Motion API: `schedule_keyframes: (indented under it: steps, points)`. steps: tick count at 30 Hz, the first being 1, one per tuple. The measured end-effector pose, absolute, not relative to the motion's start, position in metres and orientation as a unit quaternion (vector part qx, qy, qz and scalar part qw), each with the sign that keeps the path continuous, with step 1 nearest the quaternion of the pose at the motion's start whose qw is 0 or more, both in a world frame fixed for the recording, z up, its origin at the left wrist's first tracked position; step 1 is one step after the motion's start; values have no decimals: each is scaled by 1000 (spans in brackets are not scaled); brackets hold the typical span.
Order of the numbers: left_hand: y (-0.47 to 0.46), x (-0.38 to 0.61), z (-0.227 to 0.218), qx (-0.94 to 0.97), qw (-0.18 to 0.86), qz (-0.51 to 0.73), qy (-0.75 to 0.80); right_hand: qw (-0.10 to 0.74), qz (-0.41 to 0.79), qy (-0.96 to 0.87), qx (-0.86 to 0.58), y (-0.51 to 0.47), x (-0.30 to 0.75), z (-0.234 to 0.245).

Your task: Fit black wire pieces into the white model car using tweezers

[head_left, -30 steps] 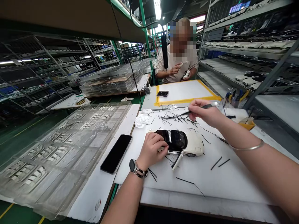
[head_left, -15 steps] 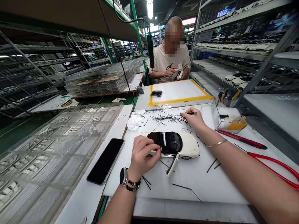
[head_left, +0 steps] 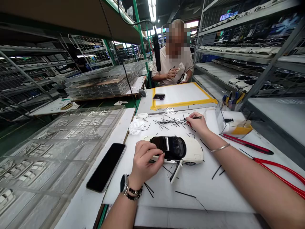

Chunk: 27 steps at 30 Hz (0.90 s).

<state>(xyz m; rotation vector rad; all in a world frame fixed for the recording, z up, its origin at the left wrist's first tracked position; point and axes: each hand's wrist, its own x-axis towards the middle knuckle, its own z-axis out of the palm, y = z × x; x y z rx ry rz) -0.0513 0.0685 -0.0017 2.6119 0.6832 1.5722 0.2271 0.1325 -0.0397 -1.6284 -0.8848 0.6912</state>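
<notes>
white bench, head view: a model car sits centrally, near door open. the left hand bends over its near side, gripping or not i cannot tell; the right hand grips a slim tool by the far black strips. the car looks stiff, slick; hold its body, not the fragile door.

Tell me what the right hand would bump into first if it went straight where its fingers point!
Probably the thin black strips: the right hand points toward their pile, leftward in the picture. Its height is hard to tell, so it might pass just over them.
</notes>
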Motion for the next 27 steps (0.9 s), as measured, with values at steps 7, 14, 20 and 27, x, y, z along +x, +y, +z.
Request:
schedule_keyframes:
  steps: [7,14,20,27]
  points:
    - [68,-51,0,835,10,505,217,570,294,-370,-672,130,228,-40]
    - [66,-50,0,833,28,509,216,605,320,-415,-599,117,218,-9]
    - [59,-45,0,831,60,519,189,588,443,-536,-413,49,185,46]
    - [57,-45,2,819,78,535,192,531,497,-557,-401,-3,169,46]
